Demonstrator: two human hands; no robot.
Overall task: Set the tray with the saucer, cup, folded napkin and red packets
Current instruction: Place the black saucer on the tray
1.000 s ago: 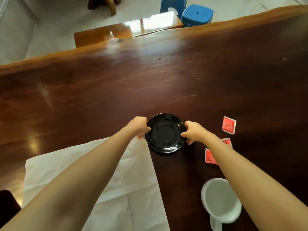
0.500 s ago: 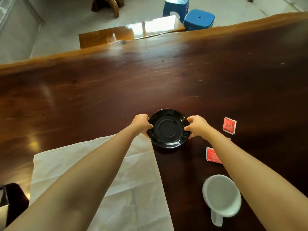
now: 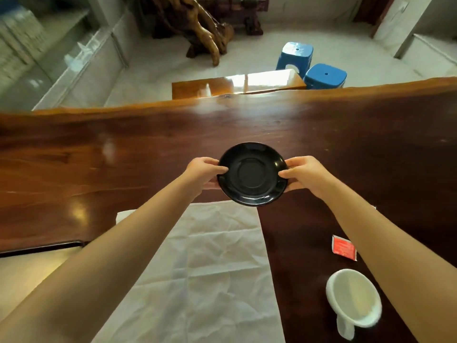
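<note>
A black saucer (image 3: 252, 174) is held in the air above the dark wooden table (image 3: 123, 157). My left hand (image 3: 202, 173) grips its left rim and my right hand (image 3: 303, 175) grips its right rim. A white unfolded napkin (image 3: 210, 268) lies flat below and to the left of the saucer. One red packet (image 3: 343, 247) lies on the table at the right, partly hidden by my right forearm. A white cup (image 3: 353, 298) with its handle toward me stands at the lower right. No tray is clearly visible.
A dark edge (image 3: 42, 247) with a pale surface below it shows at the left. Beyond the table's far edge stand a glossy wooden bench (image 3: 237, 85), two blue stools (image 3: 324, 75) and a carved wood piece (image 3: 205, 33) on a pale floor.
Both hands have lifted the saucer off the table and carried it away from me. The camera has tilted up, showing more of the room; only one red packet stays visible.
</note>
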